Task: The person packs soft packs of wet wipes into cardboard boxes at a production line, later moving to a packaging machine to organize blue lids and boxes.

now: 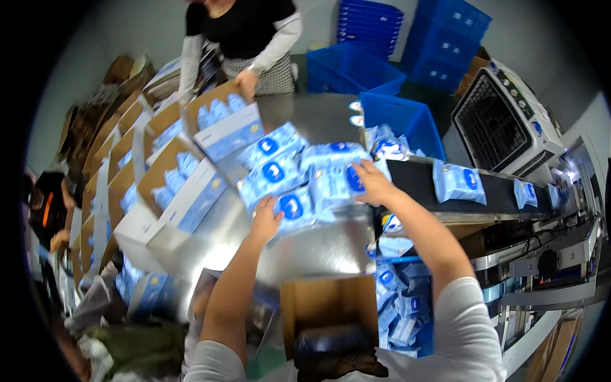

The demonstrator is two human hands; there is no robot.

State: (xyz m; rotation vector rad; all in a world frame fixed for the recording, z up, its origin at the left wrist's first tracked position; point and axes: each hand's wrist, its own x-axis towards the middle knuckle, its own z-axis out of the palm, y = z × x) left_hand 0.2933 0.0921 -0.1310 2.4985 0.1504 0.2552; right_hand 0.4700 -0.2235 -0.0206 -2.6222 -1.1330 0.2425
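Note:
A heap of light blue and white packets (299, 169) lies on a shiny metal table (318, 245). My left hand (265, 218) rests with spread fingers on the nearest packet (294, 207) at the heap's front left. My right hand (372, 181) lies flat on another packet (334, 184) at the heap's right side. Neither hand has lifted a packet off the table. More packets (457, 183) sit on a black conveyor belt (414, 181) to the right.
Open cardboard cartons (191, 191) holding packets line the table's left side. Another person (245, 38) stands at the far end, hand on a carton (223, 121). Blue crates (398, 118) stand behind. An open brown box (328, 305) sits below me, beside a bin of packets (398, 299).

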